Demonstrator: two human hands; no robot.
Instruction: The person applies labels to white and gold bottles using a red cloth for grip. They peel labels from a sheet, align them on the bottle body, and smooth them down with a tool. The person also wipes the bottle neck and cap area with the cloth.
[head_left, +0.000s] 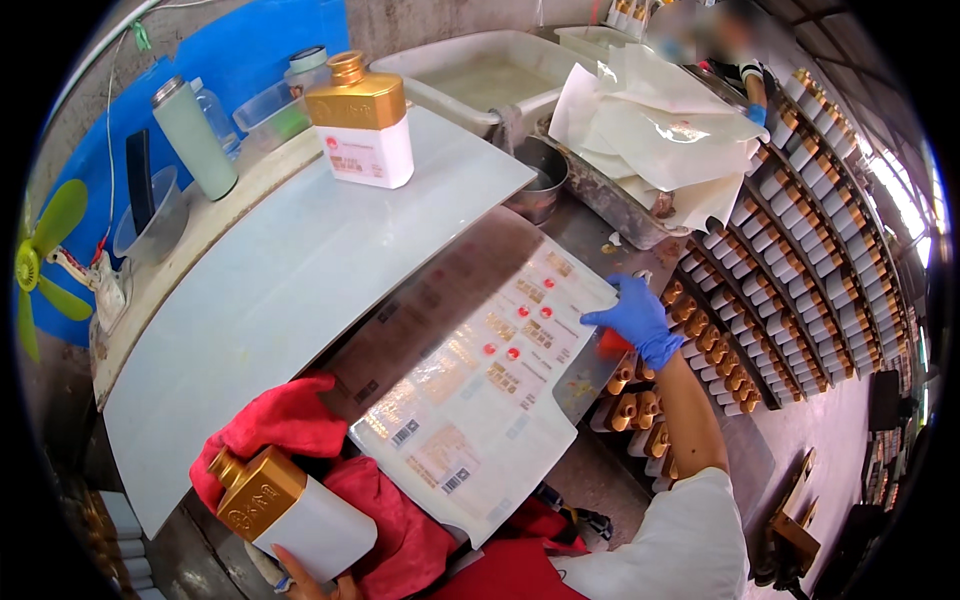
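At the lower left my left hand (300, 580) is closed around the lower part of a white bottle (318, 525) with an embossed gold top, tilted toward the left. A red cloth (385, 530) lies beside and behind that bottle. In a blue glove, my right hand (640, 318) is at the right edge of a printed label sheet (450, 390), thumb and forefinger apart at its corner. Red, gold and barcode prints cover the sheet, which lies on a slanted surface in front of me. Another white and gold bottle (370, 150) stands upright, bearing a label.
The standing bottle is on a pale board (250, 270). Behind it are a green flask (195, 140) and a white tub (480, 70). White sheets (660, 130) overhang a metal tray, near a metal pot (540, 185). Racks of bottles (800, 250) fill the right; a co-worker (740, 60) is beyond.
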